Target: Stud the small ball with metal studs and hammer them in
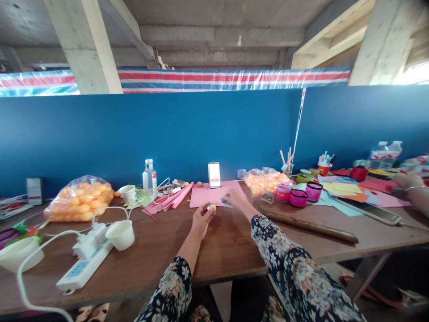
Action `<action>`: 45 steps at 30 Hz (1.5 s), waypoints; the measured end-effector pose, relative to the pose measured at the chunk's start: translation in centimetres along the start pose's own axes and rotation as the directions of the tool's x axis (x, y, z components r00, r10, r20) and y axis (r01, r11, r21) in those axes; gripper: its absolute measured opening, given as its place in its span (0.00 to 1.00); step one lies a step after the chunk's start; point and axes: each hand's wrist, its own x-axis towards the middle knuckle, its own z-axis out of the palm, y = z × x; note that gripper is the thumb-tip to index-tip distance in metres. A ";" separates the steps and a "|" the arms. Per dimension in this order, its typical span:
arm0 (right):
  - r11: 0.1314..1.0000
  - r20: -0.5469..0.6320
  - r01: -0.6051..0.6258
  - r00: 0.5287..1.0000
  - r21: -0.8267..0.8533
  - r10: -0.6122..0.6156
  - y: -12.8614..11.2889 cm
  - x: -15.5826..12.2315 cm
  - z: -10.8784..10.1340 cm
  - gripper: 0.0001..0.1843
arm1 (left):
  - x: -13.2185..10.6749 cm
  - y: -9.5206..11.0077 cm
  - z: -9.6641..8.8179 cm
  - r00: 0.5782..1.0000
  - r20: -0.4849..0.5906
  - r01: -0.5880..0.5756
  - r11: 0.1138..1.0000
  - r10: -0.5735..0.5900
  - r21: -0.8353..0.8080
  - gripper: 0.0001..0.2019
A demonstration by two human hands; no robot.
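My left hand (201, 221) is closed in a pinch round a small yellow ball (212, 207) with a dark and whitish patch on its upper side. To its right, my right hand (236, 199) reaches over a sheet of pink paper (201, 197), fingertips drawn together. Whatever lies between those fingertips is too small to name. A thin pale strip (228, 205) shows just below them, by the near edge of the paper. Behind both hands a phone (215, 175) stands upright at the paper's far side, its screen blurred out.
Left are a bag of orange balls (82, 199), a power strip (85, 264) with cables and a white cup (120, 235). Right are another ball bag (263, 181), pink tape rolls (298, 198) and a wooden stick (311, 228). Another person's hand (410, 181) shows far right.
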 end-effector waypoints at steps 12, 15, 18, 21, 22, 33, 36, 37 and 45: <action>0.305 -0.124 0.122 0.992 0.945 -0.014 -0.7 -3.3 4.3 0.14 | -0.5 0.5 0.3 0.999 0.045 -0.009 0.998 0.007 0.056 0.23; 0.192 -0.060 0.056 0.998 0.980 0.012 -1.1 -4.6 5.1 0.16 | -0.5 0.4 0.2 0.999 0.050 -0.012 0.998 0.010 0.056 0.24; 0.140 -0.063 0.064 0.998 0.988 -0.013 -1.1 -5.0 5.6 0.17 | -0.4 0.3 0.1 0.997 0.078 -0.015 0.998 0.010 0.065 0.25; 0.074 -0.061 0.066 0.996 0.995 -0.072 -1.2 -5.0 6.0 0.18 | -0.2 0.1 -0.2 0.995 0.103 -0.007 0.997 -0.001 0.081 0.25; 0.053 -0.055 0.060 0.995 0.997 -0.087 -1.2 -5.0 6.1 0.17 | -0.1 0.0 -0.3 0.994 0.108 -0.005 0.996 -0.005 0.086 0.25; 0.103 -0.056 0.070 0.989 0.992 -0.134 -1.4 -5.4 6.0 0.19 | -0.3 0.2 0.0 0.991 0.135 -0.022 0.992 0.005 0.122 0.30; 0.116 -0.062 0.080 0.987 0.990 -0.149 -1.4 -5.5 6.0 0.19 | -0.4 0.2 0.0 0.990 0.139 -0.018 0.989 -0.002 0.147 0.31; 0.122 -0.064 0.083 0.987 0.989 -0.150 -1.4 -5.5 6.0 0.19 | -0.3 0.2 0.0 0.990 0.141 -0.022 0.988 0.000 0.151 0.32; 0.120 -0.071 0.090 0.985 0.989 -0.155 -1.2 -5.4 6.3 0.18 | -0.3 0.1 -0.1 0.988 0.152 -0.063 0.980 0.034 0.191 0.32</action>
